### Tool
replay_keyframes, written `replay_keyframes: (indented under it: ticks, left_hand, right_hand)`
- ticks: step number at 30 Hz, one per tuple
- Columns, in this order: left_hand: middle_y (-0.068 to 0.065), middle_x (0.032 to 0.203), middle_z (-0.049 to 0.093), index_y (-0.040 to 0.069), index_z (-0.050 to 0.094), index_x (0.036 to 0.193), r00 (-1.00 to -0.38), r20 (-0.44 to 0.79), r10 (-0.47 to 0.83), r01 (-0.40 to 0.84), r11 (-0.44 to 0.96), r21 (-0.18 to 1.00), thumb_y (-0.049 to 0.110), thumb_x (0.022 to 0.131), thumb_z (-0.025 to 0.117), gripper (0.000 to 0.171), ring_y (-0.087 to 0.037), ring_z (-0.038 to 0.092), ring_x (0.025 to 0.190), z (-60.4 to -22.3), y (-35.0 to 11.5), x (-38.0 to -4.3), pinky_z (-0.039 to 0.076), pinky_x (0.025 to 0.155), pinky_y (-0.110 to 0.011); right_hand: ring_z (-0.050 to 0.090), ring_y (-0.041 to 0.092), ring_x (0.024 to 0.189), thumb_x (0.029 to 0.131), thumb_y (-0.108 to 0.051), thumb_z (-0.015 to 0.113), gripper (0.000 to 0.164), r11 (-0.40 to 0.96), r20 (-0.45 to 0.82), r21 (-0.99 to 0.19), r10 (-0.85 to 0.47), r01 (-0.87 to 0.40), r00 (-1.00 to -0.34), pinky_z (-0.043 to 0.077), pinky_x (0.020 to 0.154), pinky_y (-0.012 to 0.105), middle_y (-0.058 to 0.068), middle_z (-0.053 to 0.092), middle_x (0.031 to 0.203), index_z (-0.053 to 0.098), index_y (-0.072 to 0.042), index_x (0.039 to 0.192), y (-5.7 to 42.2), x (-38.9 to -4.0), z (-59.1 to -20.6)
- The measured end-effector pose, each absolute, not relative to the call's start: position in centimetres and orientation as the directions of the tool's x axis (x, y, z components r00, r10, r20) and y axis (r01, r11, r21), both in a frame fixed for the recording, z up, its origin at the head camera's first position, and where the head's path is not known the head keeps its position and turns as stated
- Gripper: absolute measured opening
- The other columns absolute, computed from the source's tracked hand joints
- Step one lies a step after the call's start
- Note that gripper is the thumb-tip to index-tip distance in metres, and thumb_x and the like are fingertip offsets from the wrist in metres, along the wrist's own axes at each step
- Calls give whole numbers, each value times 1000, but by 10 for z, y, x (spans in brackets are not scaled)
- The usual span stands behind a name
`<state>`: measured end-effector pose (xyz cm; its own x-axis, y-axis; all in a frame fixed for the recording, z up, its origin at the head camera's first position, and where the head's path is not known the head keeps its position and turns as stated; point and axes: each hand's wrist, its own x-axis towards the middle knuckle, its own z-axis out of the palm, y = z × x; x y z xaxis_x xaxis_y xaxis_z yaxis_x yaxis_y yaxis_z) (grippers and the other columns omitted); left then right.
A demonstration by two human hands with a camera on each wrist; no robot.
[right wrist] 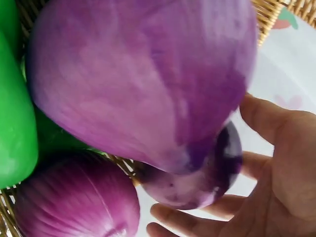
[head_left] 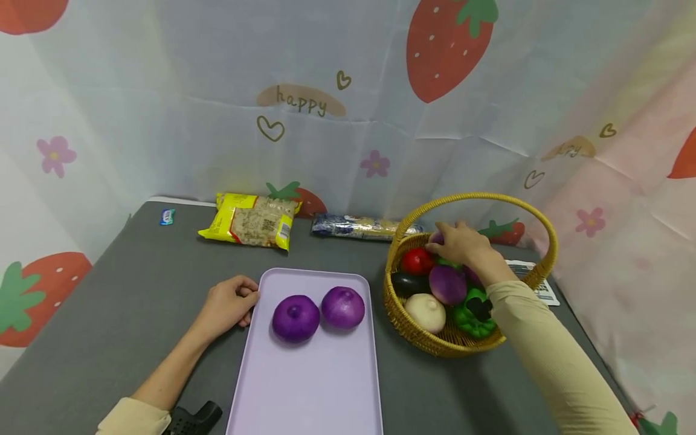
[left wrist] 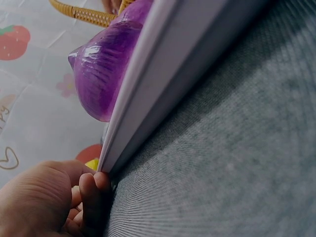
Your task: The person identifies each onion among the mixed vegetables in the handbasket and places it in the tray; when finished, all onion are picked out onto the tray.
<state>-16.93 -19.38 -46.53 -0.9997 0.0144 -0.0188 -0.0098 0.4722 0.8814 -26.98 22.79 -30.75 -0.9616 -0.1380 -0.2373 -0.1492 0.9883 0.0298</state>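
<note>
Black object (head_left: 198, 420), foremost, left of the tray's near end, beside a cream sleeve (head_left: 136, 418), partly cut off. Tray (head_left: 310, 386), lavender, rectangular, raised rim, flat on the grey tabletop (head_left: 136, 284). On the tray, toward its far end, side by side: left onion (head_left: 295, 318), deep purple; right onion (head_left: 342, 308), purple, slightly farther back. Left grip (head_left: 228, 305), bare hand, at the tray's left edge near the far corner: narrow, rim pinched between thumb and fingers. Basket (head_left: 435, 345), woven, yellow-brown, tall hooped handle, right of the tray and apart from it. Basket contents: white onion (head_left: 426, 313), tray side; green pepper (head_left: 472, 317), farther from the tray; middle purple onion (head_left: 448, 285), behind both; dark eggplant (head_left: 410, 283) and red tomato (head_left: 417, 261), tray side; far purple onion (head_left: 437, 238), toward the back. Right grip (head_left: 464, 244), bare hand, right of and beyond the tray: fingers and thumb curved round the far purple onion. Printed sheet (head_left: 544, 290), farther right of the tray, past the basket. Blue-and-gold packet (head_left: 353, 227), beyond the tray's far edge. Yellow bag (head_left: 255, 220), beyond its far left corner. Small blue-green sachet (head_left: 167, 217), farther left. Strawberry-print backdrop (head_left: 326, 60), behind all, lettered "happy".
</note>
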Motion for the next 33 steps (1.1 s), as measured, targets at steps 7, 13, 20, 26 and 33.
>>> replay_keyframes:
  ticks: [7,13,20,26,33]
  left_hand:
    - [-8,74,65,-1,63,104,-999,-31,23,-17,463,886,12,91,57,19,-12,60,48,-466,-193,-169,54,47,-29]
    - [-8,74,66,-1,63,104,-1000,-17,24,-4,472,882,11,91,57,19,-12,60,48,-465,-193,-169,54,47,-28]
    - [-8,75,66,0,63,105,-999,-20,36,-1,476,879,12,91,57,20,-13,61,49,-465,-194,-169,54,48,-29]
    - [-8,75,67,0,63,105,-999,-11,46,12,484,875,13,91,57,20,-12,61,49,-466,-195,-171,54,48,-29]
    - [-8,75,67,0,62,106,-999,-20,43,3,482,876,13,92,57,21,-12,61,48,-465,-195,-170,55,48,-29]
  right_hand:
    - [50,56,119,97,-37,56,62,982,-190,20,-180,-187,-965,48,89,68,35,40,141,37,-9,149,233,-267,-312]
    - [53,52,115,95,-43,51,65,984,-80,-33,-175,-172,-981,49,86,66,33,41,136,34,-12,149,231,-253,-309]
    - [57,47,109,89,-38,55,69,963,133,-135,-215,-233,-968,51,83,62,29,42,134,36,-10,149,232,-216,-310]
    - [62,43,88,85,-38,64,67,933,276,-188,-250,-307,-928,54,73,58,25,47,130,42,-10,142,227,-171,-315]
    - [63,29,95,77,-37,74,65,831,456,-132,-433,-540,-778,58,75,46,15,60,120,52,-8,131,196,-127,-324]
